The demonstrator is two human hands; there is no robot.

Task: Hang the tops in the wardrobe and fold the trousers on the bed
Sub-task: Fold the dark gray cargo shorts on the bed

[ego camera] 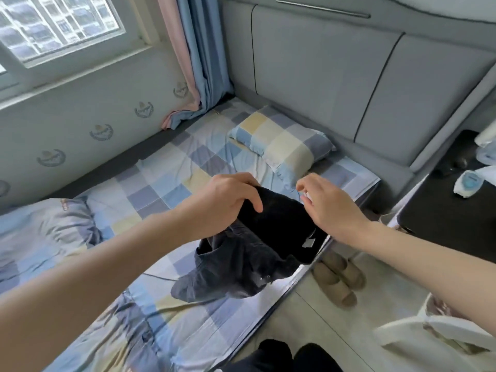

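Over the right edge of the bed [166, 183], near its middle, we see both bare hands holding up a pair of dark trousers [252, 253]. The left hand [228, 202] has its fingers curled over the top of the bunched cloth, gripping it from above. The right hand [330, 208] is at the other side of the same top edge, its fingers bent down towards the cloth, though we cannot tell whether they truly pinch it. The trousers hang crumpled below the hands, their lower folds just above the checked sheet. A checked pillow [281, 140] lies at the head of the bed, a rumpled quilt [40, 232] along its left side. On the floor beside the bed stand slippers [338, 275].
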